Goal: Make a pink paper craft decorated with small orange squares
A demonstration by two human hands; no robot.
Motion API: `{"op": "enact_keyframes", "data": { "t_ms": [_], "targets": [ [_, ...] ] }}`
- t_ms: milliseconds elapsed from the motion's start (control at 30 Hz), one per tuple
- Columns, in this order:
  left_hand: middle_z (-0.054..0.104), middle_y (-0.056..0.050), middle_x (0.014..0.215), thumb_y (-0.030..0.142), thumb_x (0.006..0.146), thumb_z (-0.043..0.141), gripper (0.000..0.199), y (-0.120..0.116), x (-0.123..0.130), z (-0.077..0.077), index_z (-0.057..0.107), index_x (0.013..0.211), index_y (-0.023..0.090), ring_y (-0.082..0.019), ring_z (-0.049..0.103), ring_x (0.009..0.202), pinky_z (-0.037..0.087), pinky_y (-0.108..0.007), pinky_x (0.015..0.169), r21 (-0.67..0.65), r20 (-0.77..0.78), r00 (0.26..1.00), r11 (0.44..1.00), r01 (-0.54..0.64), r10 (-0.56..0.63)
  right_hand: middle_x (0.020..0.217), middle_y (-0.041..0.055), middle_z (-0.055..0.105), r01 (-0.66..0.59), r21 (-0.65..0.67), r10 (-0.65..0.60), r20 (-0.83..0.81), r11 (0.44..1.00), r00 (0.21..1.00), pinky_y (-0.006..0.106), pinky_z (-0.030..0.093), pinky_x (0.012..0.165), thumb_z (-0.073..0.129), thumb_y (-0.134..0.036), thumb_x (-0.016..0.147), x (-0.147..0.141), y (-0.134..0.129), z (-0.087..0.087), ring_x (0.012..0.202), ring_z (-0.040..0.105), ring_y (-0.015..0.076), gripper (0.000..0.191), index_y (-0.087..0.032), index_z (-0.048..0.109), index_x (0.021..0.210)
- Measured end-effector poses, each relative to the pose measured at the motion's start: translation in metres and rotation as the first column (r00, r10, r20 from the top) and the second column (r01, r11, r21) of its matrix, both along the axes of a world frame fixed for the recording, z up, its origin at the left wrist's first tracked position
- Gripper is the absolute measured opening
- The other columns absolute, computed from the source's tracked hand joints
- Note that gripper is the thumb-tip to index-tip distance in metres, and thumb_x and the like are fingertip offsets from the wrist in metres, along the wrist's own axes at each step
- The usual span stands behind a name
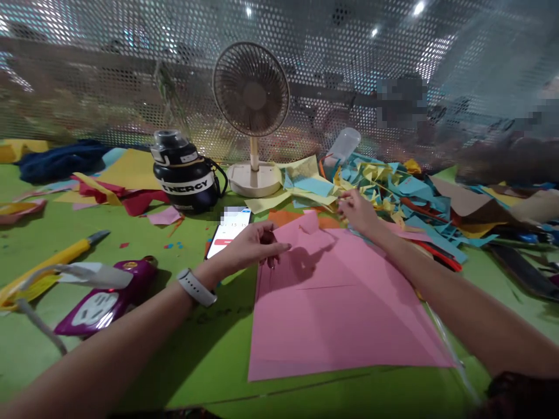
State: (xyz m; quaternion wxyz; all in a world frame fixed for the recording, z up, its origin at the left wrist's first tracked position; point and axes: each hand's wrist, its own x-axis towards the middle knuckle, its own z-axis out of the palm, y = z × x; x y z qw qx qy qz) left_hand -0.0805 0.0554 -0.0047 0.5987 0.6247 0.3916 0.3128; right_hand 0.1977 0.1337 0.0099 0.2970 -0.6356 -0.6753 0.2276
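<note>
A large pink paper sheet (323, 326) lies on the green table, with pencil-like lines across its upper part. Over its upper left edge hovers my left hand (264, 244), thumb stretched out and fingers loosely bent, with nothing visible in them. A small raised pink paper piece (309, 226) stands at the sheet's top edge, between my hands. Beyond the upper right of the sheet, my right hand (357, 212) has its fingers curled together beside a heap of paper scraps (384, 186). Whatever its fingertips hold, if anything, is too small to make out. Orange paper (282, 218) shows behind the sheet.
A phone (229, 227) lies left of the sheet, near a black bottle (187, 180) and a standing fan (252, 93). Further left are a purple power strip (109, 297) and a yellow cutter knife (56, 265). Red-handled scissors (441, 256) lie to the right.
</note>
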Motion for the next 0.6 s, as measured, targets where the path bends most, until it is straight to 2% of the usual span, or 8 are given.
{"op": "enact_keyframes", "data": {
  "t_ms": [67,167,267,333,367,467,600],
  "targets": [
    [0.065,0.003,0.056,0.042,0.074,0.075,0.037,-0.001,0.001,-0.001,0.046,0.075,0.02,-0.011,0.061,0.045,0.036,-0.018,0.041,-0.008,-0.01,1.0,1.0,0.026,-0.026,0.068,-0.0016,0.062,0.005,-0.034,-0.01,-0.134,0.999,0.991,0.027,0.047,0.054,0.05,-0.03,0.087,0.005,-0.008,0.009,0.044,0.053,0.0122,0.022,-0.022,0.053,0.107],
    [0.063,0.004,0.055,0.042,0.074,0.075,0.038,-0.003,0.002,-0.002,0.044,0.077,0.021,-0.012,0.061,0.045,0.036,-0.019,0.041,-0.003,-0.01,0.998,0.999,0.054,-0.054,0.064,-0.0004,0.06,-0.022,-0.114,-0.012,-0.294,0.993,0.956,0.029,0.052,0.054,0.051,-0.031,0.083,0.013,-0.027,0.02,0.045,0.053,0.0118,0.017,-0.02,0.059,0.094],
    [0.063,0.004,0.055,0.04,0.075,0.074,0.034,-0.003,0.003,-0.005,0.046,0.081,0.021,-0.012,0.061,0.046,0.038,-0.02,0.043,0.002,-0.011,0.998,0.998,0.069,-0.069,0.065,0.0024,0.061,-0.079,-0.21,-0.045,-0.53,0.974,0.847,0.032,0.057,0.065,0.059,-0.032,0.078,0.018,-0.05,0.028,0.057,0.06,0.0142,0.017,-0.018,0.065,0.086],
    [0.063,0.004,0.056,0.038,0.076,0.073,0.032,-0.003,0.003,-0.006,0.046,0.081,0.021,-0.012,0.061,0.047,0.038,-0.02,0.043,0.005,-0.011,0.997,0.997,0.083,-0.083,0.065,0.0008,0.061,-0.102,-0.239,-0.077,-0.637,0.966,0.767,0.029,0.058,0.064,0.07,-0.032,0.072,0.017,-0.065,0.028,0.058,0.06,0.013,0.018,-0.019,0.067,0.083],
    [0.062,0.005,0.055,0.037,0.076,0.073,0.031,-0.004,0.004,-0.006,0.046,0.08,0.021,-0.012,0.061,0.047,0.039,-0.02,0.044,0.007,-0.009,0.996,0.996,0.087,-0.087,0.064,-0.0004,0.06,-0.102,-0.238,-0.08,-0.649,0.966,0.757,0.027,0.057,0.06,0.075,-0.033,0.068,0.016,-0.073,0.026,0.055,0.059,0.0117,0.019,-0.019,0.067,0.079],
    [0.06,0.006,0.054,0.035,0.075,0.074,0.032,-0.006,0.005,-0.005,0.045,0.079,0.021,-0.01,0.059,0.046,0.041,-0.02,0.045,0.042,0.0,0.997,0.996,0.08,-0.08,0.058,-0.003,0.057,-0.081,-0.217,-0.063,-0.585,0.973,0.809,0.021,0.049,0.044,0.079,-0.043,0.067,0.008,-0.091,0.015,0.045,0.052,0.0078,0.029,-0.019,0.064,0.07],
    [0.061,0.004,0.056,0.032,0.079,0.07,0.026,-0.012,0.007,-0.004,0.047,0.078,0.02,-0.009,0.058,0.049,0.042,-0.019,0.046,0.178,-0.029,0.997,0.981,0.074,-0.07,0.053,-0.0037,0.059,-0.086,-0.255,-0.062,-0.519,0.963,0.852,0.018,0.042,0.034,0.078,-0.056,0.066,0.001,-0.101,-0.007,0.039,0.052,0.0076,0.043,-0.018,0.057,0.07]
  ]
}}
